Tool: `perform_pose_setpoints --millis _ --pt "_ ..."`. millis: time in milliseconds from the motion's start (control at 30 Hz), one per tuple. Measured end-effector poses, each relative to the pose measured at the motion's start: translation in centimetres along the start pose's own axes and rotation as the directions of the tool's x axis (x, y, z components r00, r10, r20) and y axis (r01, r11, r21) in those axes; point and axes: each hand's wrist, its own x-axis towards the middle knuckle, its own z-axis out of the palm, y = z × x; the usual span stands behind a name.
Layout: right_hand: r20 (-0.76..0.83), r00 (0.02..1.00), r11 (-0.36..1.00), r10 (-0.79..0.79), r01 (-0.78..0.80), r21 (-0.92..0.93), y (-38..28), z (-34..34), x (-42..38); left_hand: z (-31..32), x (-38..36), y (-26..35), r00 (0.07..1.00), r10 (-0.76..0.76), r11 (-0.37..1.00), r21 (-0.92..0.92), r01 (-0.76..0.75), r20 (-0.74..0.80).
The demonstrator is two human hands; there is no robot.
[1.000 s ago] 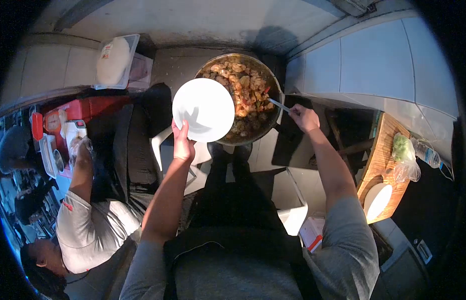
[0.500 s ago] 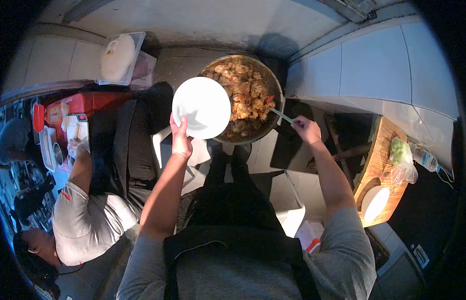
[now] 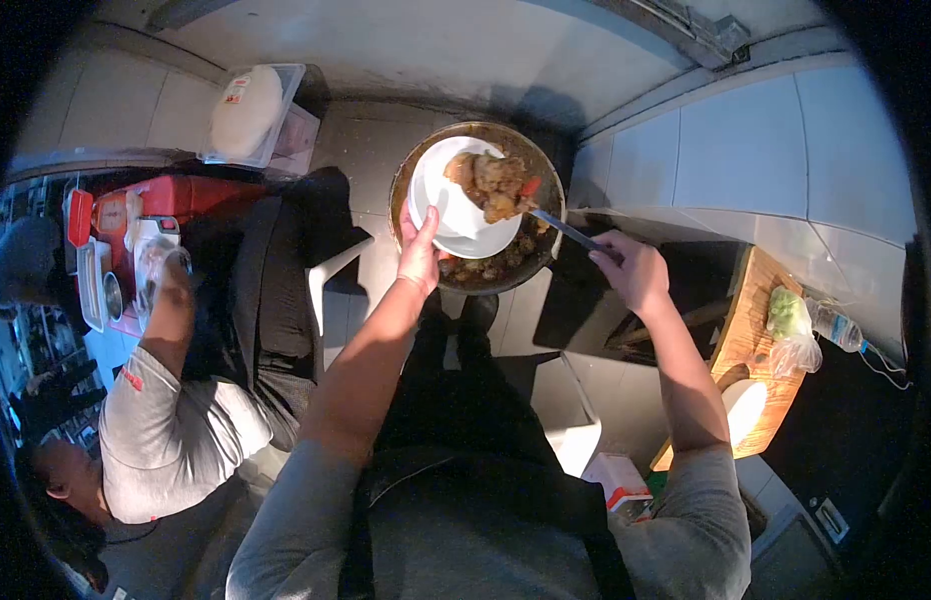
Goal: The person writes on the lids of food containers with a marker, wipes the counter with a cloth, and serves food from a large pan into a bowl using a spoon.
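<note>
My left hand (image 3: 420,252) grips a white plate (image 3: 436,190) by its near edge, thumb on top. The plate is over the left part of a big round pan (image 3: 398,195) of stewed food. My right hand (image 3: 636,270) is closed round the handle of a serving spoon (image 3: 571,230). A heap of brown chunky food (image 3: 496,182) with a bit of red lies at the spoon's head, overlapping the plate's right side in this view and hiding the spoon's bowl. More dark stew (image 3: 496,265) shows in the pan below the plate.
On the left another person (image 3: 181,440) works beside a red cooler box (image 3: 211,205). A clear container (image 3: 251,115) stands at the back left. To the right, a wooden table (image 3: 751,310) bears a bagged green item (image 3: 789,315), a water bottle (image 3: 836,325) and a white oval dish (image 3: 746,412).
The plate has moved right, further over the pan. The spoon has lifted a heap of food from the pan and brought it left to the plate.
</note>
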Motion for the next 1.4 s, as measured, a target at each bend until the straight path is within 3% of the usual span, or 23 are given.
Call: perform_pose_setpoints --millis 167,267,367,567,767,867,933,1067,1133,1200,1300,1400 --pt "-0.049 0.972 0.967 -0.229 0.221 -0.128 -2.7 2.3 0.9 0.5 0.1 0.4 0.997 -0.013 0.987 -0.157 0.025 0.077" --pt "-0.124 0.949 0.916 -0.288 0.235 -0.325 -3.2 3.0 0.9 -0.7 0.9 -0.1 0.998 -0.003 0.965 -0.261 0.019 0.062" --pt "-0.234 0.895 0.881 -0.379 0.272 -0.387 -3.3 2.6 0.5 -1.5 1.0 -0.2 0.998 -0.010 0.960 -0.278 0.026 0.060" --pt "-0.321 0.857 0.888 -0.404 0.283 -0.361 -3.5 1.5 -0.3 -2.7 0.7 0.5 0.988 -0.032 0.958 -0.277 0.073 0.151" --pt "-0.170 0.981 0.983 -0.094 0.118 0.138 -3.4 -0.3 -1.4 -3.0 0.7 0.3 0.986 -0.079 0.942 -0.312 0.121 0.144" --pt "-0.059 0.983 0.982 0.176 -0.171 0.081 -4.1 -4.8 -2.6 -3.7 1.0 0.4 0.989 -0.078 0.948 -0.298 0.114 0.128" --pt "-0.127 0.988 0.985 0.089 -0.107 -0.137 -2.2 -5.9 -2.8 -4.7 1.7 0.0 0.998 -0.033 0.959 -0.278 0.048 0.055" --pt "0.021 0.987 0.825 0.162 -0.124 -0.551 -0.6 -3.8 1.2 -6.3 1.5 0.5 0.999 -0.028 0.958 -0.284 0.040 0.046" --pt "0.103 0.981 0.750 0.162 -0.055 -0.659 0.2 -0.5 4.2 -6.5 0.8 0.9 1.000 0.004 0.953 -0.304 0.005 0.030" --pt "0.287 0.942 0.695 0.176 0.087 -0.714 -2.0 1.1 6.0 -6.8 0.3 1.3 0.998 0.016 0.961 -0.277 -0.001 0.053" --pt "0.413 0.893 0.674 0.179 0.195 -0.713 -3.9 3.2 7.2 -6.9 -0.3 2.0 0.996 0.040 0.966 -0.259 -0.019 0.078" --pt "0.345 0.906 0.757 0.247 0.042 -0.652 -2.1 5.2 8.0 -7.9 -0.4 2.1 0.995 0.049 0.966 -0.257 -0.024 0.089"
